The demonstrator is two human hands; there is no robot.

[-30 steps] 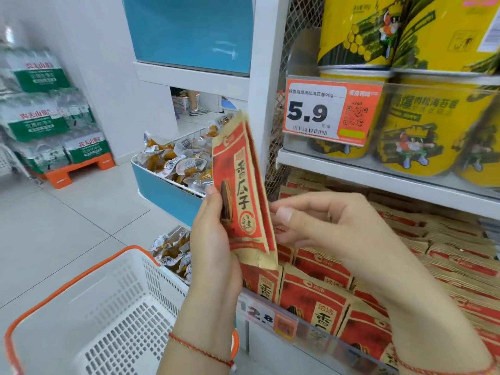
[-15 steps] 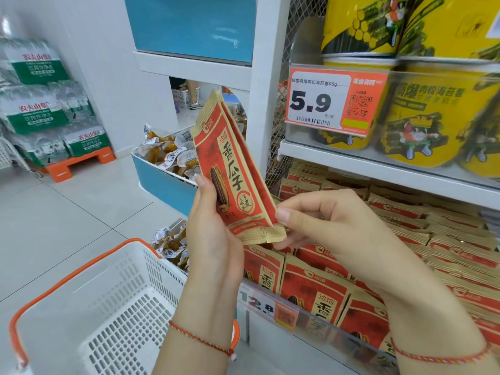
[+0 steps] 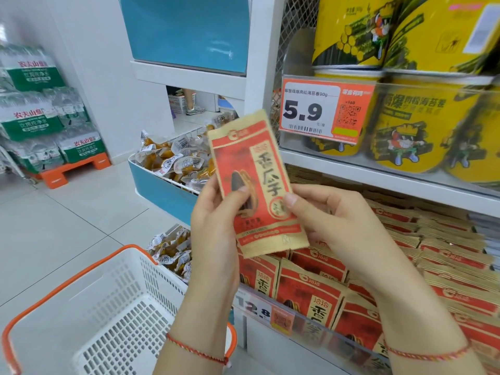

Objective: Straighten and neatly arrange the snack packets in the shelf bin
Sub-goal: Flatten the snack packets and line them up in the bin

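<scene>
You hold one red-and-tan snack packet [image 3: 255, 185] at frame centre, its printed face toward you, tilted slightly left. Your left hand [image 3: 216, 220] grips its left edge, thumb across the front; your right hand [image 3: 332, 220] pinches the right edge. It is flat, papery, rectangular. Matching packets fill the shelf bin [image 3: 311, 320] at lower right.

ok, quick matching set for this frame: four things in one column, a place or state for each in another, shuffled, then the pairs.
Things:
1. red packet
2. white basket
3. yellow tubs
4. water packs

Places or states:
A. on an orange pallet on the floor, far left
B. on the shelf above the red packets, behind the 5.9 tag
C. held up, front facing the camera, by left hand and right hand
D. bottom left, orange-rimmed

Pairs: 1-C, 2-D, 3-B, 4-A
</scene>
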